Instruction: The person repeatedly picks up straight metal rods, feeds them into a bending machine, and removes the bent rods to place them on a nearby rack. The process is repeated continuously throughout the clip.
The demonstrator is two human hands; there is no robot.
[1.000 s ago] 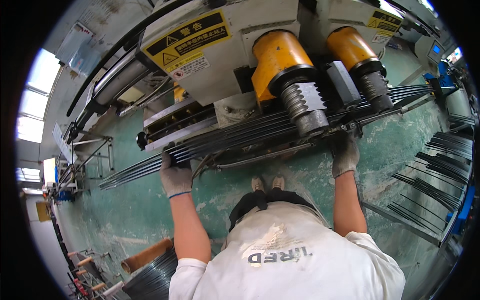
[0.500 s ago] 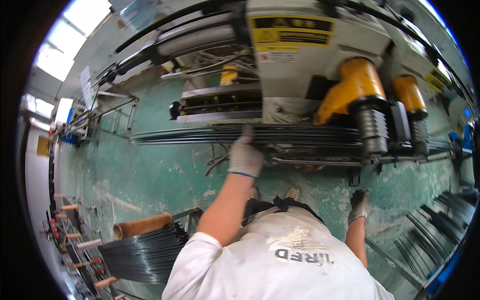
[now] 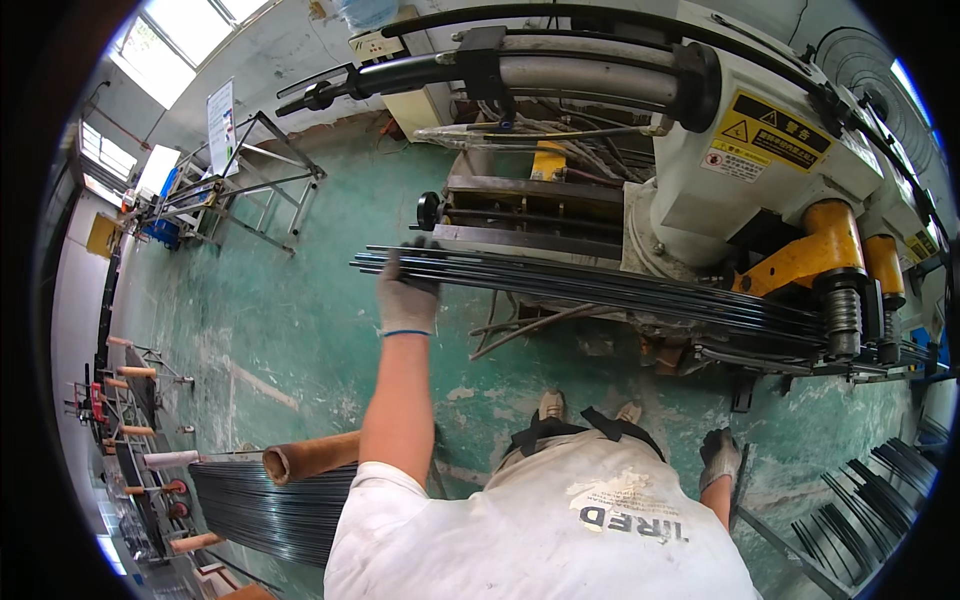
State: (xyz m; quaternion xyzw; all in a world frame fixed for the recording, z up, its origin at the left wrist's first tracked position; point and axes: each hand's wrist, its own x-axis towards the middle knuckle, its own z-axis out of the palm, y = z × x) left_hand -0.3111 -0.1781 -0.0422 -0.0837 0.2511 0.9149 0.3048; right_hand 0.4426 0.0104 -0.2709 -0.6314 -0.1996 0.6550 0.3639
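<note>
My left hand [image 3: 408,298], in a pale glove with dark fingers, is closed round the left part of a bundle of long thin black rods [image 3: 610,290]. The rods stretch to the right, slanting slightly downward, to the ribbed metal rollers [image 3: 843,322] under a yellow arm [image 3: 805,260] of the machine. Their left ends stick out a little beyond my grip. Low at my right side hangs my right hand [image 3: 720,460], gloved the same way. Its fingers look loosely apart with nothing visible in them, beside a dark bar of a rack.
The grey-white machine [image 3: 700,170] with warning labels and a long cylinder [image 3: 590,78] fills the far side. Behind me on the left, more black rods [image 3: 270,505] lie near a brown tube [image 3: 310,458]. Further rods [image 3: 860,500] sit at the right. A metal frame [image 3: 265,190] stands far left.
My left hand has moved left along the rods toward their ends. The view has turned, so the machine sits further right. My right hand still hangs at my side.
</note>
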